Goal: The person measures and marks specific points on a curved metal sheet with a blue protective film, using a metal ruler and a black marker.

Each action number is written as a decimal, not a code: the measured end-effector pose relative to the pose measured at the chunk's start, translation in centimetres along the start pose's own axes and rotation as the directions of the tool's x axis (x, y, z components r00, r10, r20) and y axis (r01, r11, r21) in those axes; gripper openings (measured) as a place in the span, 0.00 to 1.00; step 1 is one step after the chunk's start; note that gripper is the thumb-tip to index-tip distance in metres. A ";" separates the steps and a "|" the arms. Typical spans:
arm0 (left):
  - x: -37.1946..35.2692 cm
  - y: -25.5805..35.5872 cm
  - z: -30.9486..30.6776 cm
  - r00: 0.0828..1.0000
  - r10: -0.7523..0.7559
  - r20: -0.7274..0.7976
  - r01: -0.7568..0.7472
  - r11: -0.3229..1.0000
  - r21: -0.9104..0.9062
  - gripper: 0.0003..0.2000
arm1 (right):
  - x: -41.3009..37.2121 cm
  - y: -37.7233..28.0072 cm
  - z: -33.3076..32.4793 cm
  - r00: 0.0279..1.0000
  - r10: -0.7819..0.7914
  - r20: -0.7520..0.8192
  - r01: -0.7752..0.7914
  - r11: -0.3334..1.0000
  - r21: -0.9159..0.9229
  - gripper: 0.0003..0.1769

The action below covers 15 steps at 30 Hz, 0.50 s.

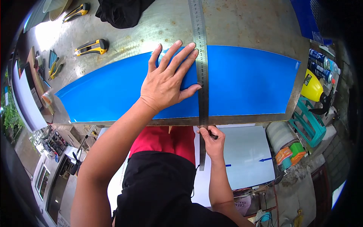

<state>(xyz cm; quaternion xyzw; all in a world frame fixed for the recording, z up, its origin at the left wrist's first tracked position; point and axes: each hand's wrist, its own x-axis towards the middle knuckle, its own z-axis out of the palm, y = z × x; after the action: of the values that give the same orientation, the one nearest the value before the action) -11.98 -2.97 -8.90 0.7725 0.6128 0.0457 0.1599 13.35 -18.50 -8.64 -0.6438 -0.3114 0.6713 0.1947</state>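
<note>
A blue sheet (pixel 247 81) with a curved far edge lies on the metal table. Across it, pointing away from me, runs a long steel ruler (pixel 203 81); its near end sticks out past the table's front edge. My left hand (pixel 166 77) lies flat on the sheet, fingers spread, with fingertips and thumb at the ruler's left edge. At the front edge, beside the ruler, my right hand (pixel 214 142) is closed. A small black pen-like object (pixel 214 136) shows between its fingers; most of it is hidden.
Two yellow-black utility knives (pixel 99 46) and pliers (pixel 56 71) lie at the left. A black cloth (pixel 121 11) is at the back. On the right stand a yellow spray bottle (pixel 313 86), several cans and a green stool (pixel 312 123). A pale panel (pixel 245 155) lies below the front edge.
</note>
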 end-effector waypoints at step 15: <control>0.0 0.1 0.0 1.000 -0.004 0.006 0.004 1.000 0.003 0.44 | -0.7 -2.5 -0.9 0.997 -0.054 -0.064 0.024 0.920 -0.390 0.13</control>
<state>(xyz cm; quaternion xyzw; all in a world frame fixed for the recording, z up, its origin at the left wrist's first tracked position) -11.94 -3.03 -8.88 0.7715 0.6141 0.0423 0.1608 14.00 -16.97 -6.37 -0.6876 -0.4439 0.5679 0.0876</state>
